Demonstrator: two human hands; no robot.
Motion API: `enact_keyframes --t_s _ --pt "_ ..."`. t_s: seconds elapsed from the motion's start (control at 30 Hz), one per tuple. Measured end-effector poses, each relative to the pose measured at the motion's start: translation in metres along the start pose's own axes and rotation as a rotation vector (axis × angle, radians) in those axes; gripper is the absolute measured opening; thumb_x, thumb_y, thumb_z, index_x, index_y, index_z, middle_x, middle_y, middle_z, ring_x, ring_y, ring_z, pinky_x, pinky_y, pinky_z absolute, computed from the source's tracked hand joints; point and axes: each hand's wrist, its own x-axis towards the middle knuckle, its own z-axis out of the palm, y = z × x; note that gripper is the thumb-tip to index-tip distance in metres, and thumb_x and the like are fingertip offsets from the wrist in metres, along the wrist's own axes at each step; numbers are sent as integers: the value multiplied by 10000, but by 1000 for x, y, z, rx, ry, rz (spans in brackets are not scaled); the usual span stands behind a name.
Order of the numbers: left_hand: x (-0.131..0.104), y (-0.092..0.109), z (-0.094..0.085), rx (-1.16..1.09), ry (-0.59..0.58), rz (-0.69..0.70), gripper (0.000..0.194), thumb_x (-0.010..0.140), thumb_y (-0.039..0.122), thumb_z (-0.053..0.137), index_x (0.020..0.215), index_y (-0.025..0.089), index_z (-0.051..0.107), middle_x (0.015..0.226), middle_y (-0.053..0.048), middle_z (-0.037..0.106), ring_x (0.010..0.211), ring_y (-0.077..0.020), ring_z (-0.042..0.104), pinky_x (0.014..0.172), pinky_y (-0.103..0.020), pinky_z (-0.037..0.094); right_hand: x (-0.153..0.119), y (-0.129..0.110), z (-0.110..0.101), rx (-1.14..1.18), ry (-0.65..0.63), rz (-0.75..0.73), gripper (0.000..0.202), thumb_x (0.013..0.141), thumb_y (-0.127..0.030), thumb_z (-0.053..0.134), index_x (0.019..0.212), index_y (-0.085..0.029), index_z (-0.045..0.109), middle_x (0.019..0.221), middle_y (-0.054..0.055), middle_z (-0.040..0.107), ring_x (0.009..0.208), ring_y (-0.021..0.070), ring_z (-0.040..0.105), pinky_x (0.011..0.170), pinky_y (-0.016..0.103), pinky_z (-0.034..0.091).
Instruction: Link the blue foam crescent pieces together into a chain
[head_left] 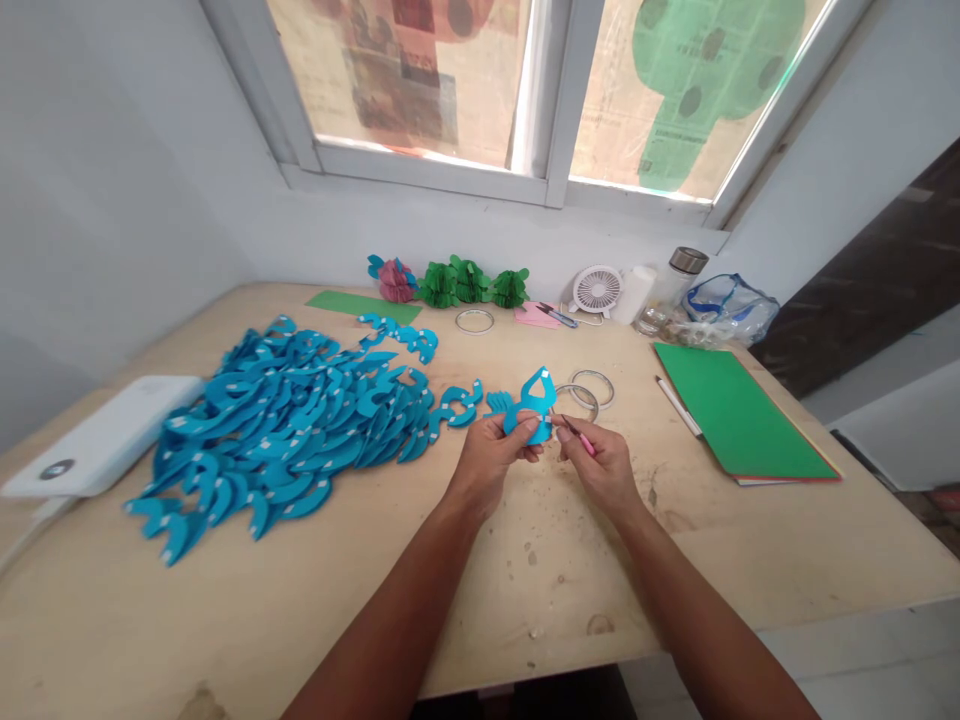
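My left hand [484, 462] pinches a blue paper cutout [538, 388] with small white squares on it, held up over the middle of the table. Close beside it, my right hand [604, 468] is closed around a slim pink-handled tool [586, 442]. Its thin dark tip points at the cutout's right edge; whether it touches cannot be made out. Just left of my left hand lie a few blue curved paper pieces [457, 400]. Farther left spreads a large heap of similar blue paper pieces [300, 420], many bearing white squares.
Silvery rings [600, 377] lie behind my hands. Rightward are a white pen [679, 408] and a green paper stack [750, 410]. At the back stand green paper figures [469, 280], a small fan [597, 289] and a bottle [679, 275]. A white box-shaped device [112, 430] sits left.
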Motion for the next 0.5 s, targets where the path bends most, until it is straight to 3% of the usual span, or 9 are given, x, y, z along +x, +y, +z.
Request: enact_keyframes --t_s 0.13,0.5 --pt "-1 1 0 -34 -23 -28 245 590 332 758 656 122 651 599 -20 602 539 -107 543 504 -226 457 -2 5 2 -101 21 -118 263 834 -294 527 1010 -183 688 819 56 684 618 139 596 589 267 492" --pt "-2 4 -2 -134 -51 -93 235 594 302 770 706 128 659 642 -25 619 591 -105 546 559 -228 473 -2 9 0 -273 1 -292 318 841 -205 506 1136 -216 625 920 51 706 738 151 649 676 265 523"
